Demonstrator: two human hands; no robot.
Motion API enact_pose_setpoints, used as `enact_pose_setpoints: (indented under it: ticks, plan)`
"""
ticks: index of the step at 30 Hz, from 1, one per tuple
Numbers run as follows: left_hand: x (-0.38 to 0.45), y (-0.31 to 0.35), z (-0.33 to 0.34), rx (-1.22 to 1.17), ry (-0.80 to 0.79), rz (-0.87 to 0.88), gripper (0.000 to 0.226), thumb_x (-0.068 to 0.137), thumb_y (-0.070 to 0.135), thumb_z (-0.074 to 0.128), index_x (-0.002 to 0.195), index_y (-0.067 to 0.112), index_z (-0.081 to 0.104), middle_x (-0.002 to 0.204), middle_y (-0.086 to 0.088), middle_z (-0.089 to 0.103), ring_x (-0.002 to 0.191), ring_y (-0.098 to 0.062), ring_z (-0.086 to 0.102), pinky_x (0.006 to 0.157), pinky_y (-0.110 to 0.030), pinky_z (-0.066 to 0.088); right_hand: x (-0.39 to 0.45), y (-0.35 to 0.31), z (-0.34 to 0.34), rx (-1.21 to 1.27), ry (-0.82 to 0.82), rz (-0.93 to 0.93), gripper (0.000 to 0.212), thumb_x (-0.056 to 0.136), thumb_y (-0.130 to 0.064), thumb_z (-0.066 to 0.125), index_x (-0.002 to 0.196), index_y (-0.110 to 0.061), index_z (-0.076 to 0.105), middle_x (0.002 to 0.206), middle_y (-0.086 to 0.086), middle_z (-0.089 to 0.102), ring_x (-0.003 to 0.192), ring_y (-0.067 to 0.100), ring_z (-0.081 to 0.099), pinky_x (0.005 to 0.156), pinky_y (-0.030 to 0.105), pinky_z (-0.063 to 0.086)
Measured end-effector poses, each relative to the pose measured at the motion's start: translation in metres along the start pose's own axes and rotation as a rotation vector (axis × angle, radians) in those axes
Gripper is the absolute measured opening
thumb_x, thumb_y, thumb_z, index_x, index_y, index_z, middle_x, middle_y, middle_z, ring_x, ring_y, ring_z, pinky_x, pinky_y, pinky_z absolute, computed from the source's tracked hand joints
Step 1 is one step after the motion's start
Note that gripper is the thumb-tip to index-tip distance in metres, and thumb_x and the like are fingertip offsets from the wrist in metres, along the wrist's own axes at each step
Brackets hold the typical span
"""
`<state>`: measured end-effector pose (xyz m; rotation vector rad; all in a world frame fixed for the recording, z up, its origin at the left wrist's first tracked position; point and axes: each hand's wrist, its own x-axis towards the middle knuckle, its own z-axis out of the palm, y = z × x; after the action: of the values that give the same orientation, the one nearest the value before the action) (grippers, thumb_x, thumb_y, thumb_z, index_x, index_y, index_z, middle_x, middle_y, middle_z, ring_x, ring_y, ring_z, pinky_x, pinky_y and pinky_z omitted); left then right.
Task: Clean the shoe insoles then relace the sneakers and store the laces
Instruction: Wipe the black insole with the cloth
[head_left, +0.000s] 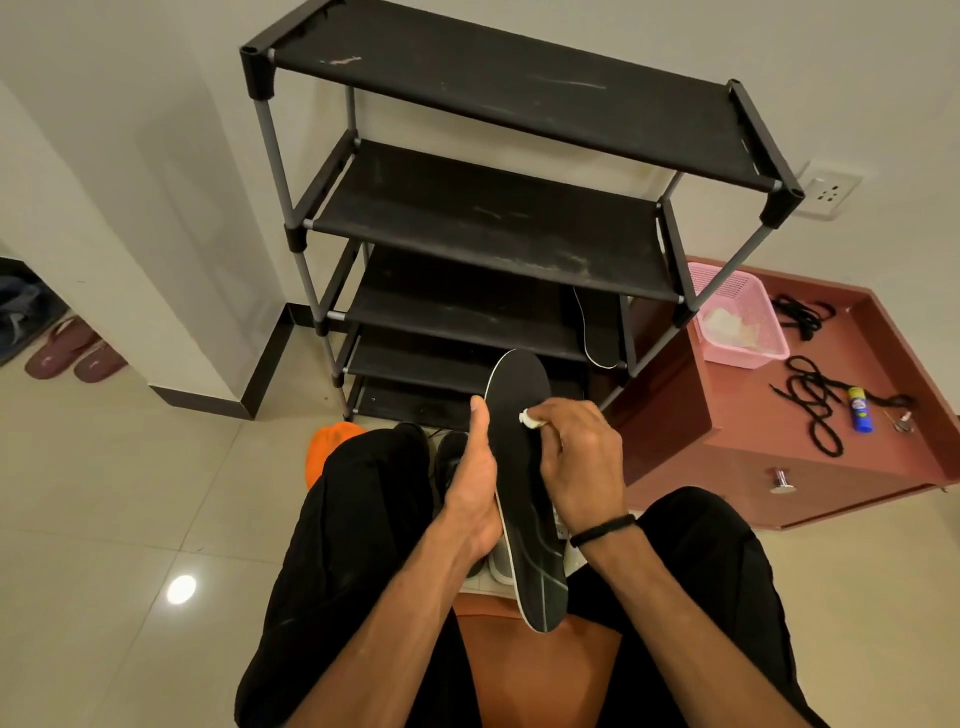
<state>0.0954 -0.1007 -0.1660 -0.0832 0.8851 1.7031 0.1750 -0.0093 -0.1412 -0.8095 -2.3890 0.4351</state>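
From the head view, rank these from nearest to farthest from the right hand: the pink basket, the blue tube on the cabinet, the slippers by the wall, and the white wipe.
1. White wipe: pinched in the right hand, on the insole.
2. Pink basket: upper right, on the cabinet.
3. Blue tube: far right, among the laces.
4. Slippers: far left, by the wall.

black shoe rack (483, 218), pink basket (737, 317), maroon slippers (72, 356)

- Matt black insole (524, 467) between the fingers, smooth-faced.
- Rack (498, 208): grey metal tubes, scuffed black cloth shelves.
- Glossy tiled floor (130, 493).
- Pink perforated plastic basket (737, 322).
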Motion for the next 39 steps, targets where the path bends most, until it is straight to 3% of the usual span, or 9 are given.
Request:
enact_pose_setpoints:
  ticks: [7, 10, 15, 18, 23, 30, 32, 34, 39]
  plan:
    - [0.003, 0.004, -0.005, -0.009, -0.010, -0.049, 0.097, 0.097, 0.079, 0.028, 0.129, -0.002, 0.069, 0.133, -0.023, 0.068, 0.128, -0.030, 0.064, 0.108, -0.039, 0.050, -0.053, -0.037, -0.007, 0.204, -0.064, -0.026, 0.030, 0.081, 0.011, 0.068, 0.096, -0.013, 0.077, 0.100, -0.004, 0.074, 0.099, 0.008, 0.068, 0.097, 0.014, 0.044]
    - [-0.001, 0.002, 0.002, -0.050, -0.037, -0.064, 0.087, 0.101, 0.072, 0.030, 0.132, 0.001, 0.069, 0.140, -0.023, 0.063, 0.133, -0.032, 0.061, 0.114, -0.042, 0.045, -0.025, -0.019, -0.008, 0.147, -0.026, -0.026, 0.029, 0.081, 0.012, 0.069, 0.095, -0.012, 0.077, 0.099, -0.002, 0.074, 0.097, 0.011, 0.068, 0.097, 0.018, 0.047]
    - [-0.010, -0.003, 0.012, 0.000, -0.099, -0.052, 0.071, 0.106, 0.064, 0.028, 0.140, 0.012, 0.063, 0.133, -0.015, 0.070, 0.119, -0.026, 0.070, 0.091, -0.036, 0.061, 0.035, 0.003, -0.015, 0.071, 0.129, 0.083, 0.024, 0.084, 0.006, 0.071, 0.096, -0.013, 0.077, 0.097, -0.002, 0.075, 0.093, 0.011, 0.068, 0.086, 0.027, 0.056]
    - [-0.007, 0.002, 0.007, -0.014, -0.075, -0.048, 0.074, 0.105, 0.065, 0.030, 0.140, 0.009, 0.064, 0.136, -0.017, 0.067, 0.127, -0.029, 0.065, 0.104, -0.038, 0.055, 0.021, -0.015, -0.012, 0.094, 0.078, 0.078, 0.025, 0.083, 0.007, 0.072, 0.096, -0.014, 0.077, 0.098, -0.003, 0.075, 0.093, 0.010, 0.068, 0.086, 0.026, 0.056]
    - [0.003, 0.002, -0.005, -0.056, -0.025, -0.063, 0.092, 0.097, 0.077, 0.036, 0.137, -0.001, 0.064, 0.143, -0.024, 0.061, 0.137, -0.034, 0.057, 0.124, -0.047, 0.035, -0.031, -0.047, -0.016, 0.231, -0.108, 0.086, 0.028, 0.082, 0.005, 0.074, 0.095, -0.019, 0.079, 0.098, -0.011, 0.075, 0.095, -0.003, 0.065, 0.091, 0.005, 0.042]
    - [-0.008, -0.002, 0.007, 0.019, -0.061, -0.045, 0.073, 0.105, 0.067, 0.028, 0.144, 0.015, 0.061, 0.140, -0.016, 0.065, 0.132, -0.030, 0.062, 0.115, -0.047, 0.044, 0.053, -0.016, -0.005, 0.125, 0.085, 0.052, 0.023, 0.085, 0.005, 0.069, 0.095, -0.014, 0.077, 0.097, -0.002, 0.075, 0.094, 0.012, 0.068, 0.089, 0.026, 0.054]
    - [-0.009, 0.002, 0.006, 0.027, -0.075, -0.046, 0.073, 0.105, 0.067, 0.028, 0.145, 0.016, 0.060, 0.140, -0.015, 0.066, 0.131, -0.031, 0.062, 0.115, -0.050, 0.044, 0.064, -0.011, -0.002, 0.116, 0.095, 0.069, 0.023, 0.085, 0.005, 0.069, 0.095, -0.014, 0.077, 0.096, -0.002, 0.075, 0.094, 0.012, 0.067, 0.090, 0.018, 0.051]
    - [-0.008, 0.005, 0.003, 0.028, -0.071, -0.044, 0.073, 0.105, 0.067, 0.028, 0.143, 0.015, 0.062, 0.138, -0.016, 0.066, 0.130, -0.030, 0.064, 0.114, -0.047, 0.047, 0.058, -0.019, 0.001, 0.100, 0.065, 0.060, 0.024, 0.084, 0.006, 0.069, 0.095, -0.014, 0.077, 0.096, -0.003, 0.074, 0.094, 0.012, 0.067, 0.088, 0.009, 0.046]
    - [-0.007, 0.008, -0.006, -0.074, -0.010, -0.047, 0.076, 0.102, 0.067, 0.037, 0.137, 0.006, 0.066, 0.133, -0.020, 0.069, 0.128, -0.032, 0.064, 0.118, -0.046, 0.043, 0.001, -0.051, 0.000, 0.205, -0.131, 0.121, 0.027, 0.084, 0.000, 0.071, 0.095, -0.024, 0.078, 0.097, -0.013, 0.074, 0.093, 0.002, 0.065, 0.090, 0.027, 0.054]
